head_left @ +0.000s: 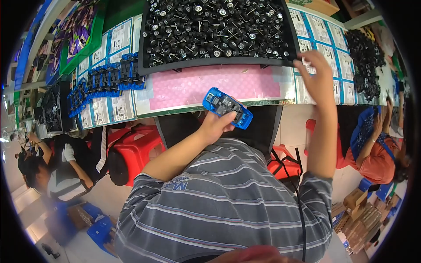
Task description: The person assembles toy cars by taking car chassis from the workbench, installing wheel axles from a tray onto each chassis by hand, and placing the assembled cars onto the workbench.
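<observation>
At the centre, your left hand (215, 125) grips the blue toy car (222, 104); at two o'clock, your right hand (318, 73), fingers spread, looks empty; a low swing could clip the black tray (215, 64) at twelve, a slack thumb drop the car

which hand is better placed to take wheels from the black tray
Probably the right hand: it looks empty and is near a corner of the black tray, while the left hand holds the blue toy car.
</observation>
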The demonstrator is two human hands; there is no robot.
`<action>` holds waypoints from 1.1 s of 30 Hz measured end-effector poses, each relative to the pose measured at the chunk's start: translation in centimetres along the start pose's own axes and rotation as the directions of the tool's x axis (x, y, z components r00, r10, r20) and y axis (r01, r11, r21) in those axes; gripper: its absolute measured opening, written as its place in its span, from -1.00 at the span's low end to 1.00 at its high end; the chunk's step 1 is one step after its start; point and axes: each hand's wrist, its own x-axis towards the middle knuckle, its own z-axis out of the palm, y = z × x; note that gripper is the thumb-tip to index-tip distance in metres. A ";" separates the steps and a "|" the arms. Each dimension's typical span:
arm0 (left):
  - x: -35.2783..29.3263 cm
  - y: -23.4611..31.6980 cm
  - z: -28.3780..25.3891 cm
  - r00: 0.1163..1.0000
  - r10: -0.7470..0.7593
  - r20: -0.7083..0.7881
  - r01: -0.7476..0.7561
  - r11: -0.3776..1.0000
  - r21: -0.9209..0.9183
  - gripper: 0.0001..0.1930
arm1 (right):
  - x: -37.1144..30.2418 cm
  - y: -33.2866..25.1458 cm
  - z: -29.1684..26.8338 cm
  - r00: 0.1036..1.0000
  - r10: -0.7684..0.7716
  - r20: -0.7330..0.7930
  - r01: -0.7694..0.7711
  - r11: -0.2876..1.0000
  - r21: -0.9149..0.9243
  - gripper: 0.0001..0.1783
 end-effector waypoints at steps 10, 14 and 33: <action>-3.1 0.1 -0.8 0.939 0.268 -0.217 -0.277 0.961 -0.009 -0.36 | 7.1 1.4 3.3 0.942 0.019 0.335 0.164 0.845 -0.509 -0.70; -3.7 0.1 -1.7 0.942 0.264 -0.207 -0.274 0.961 -0.024 -0.36 | 5.7 1.9 0.8 0.944 -0.028 0.328 0.051 0.997 -0.063 -0.82; -1.3 0.8 -0.3 0.887 0.441 -0.134 -0.411 0.889 0.203 -0.48 | -6.3 -12.6 8.7 0.974 -0.033 0.226 -0.055 0.927 0.370 -0.39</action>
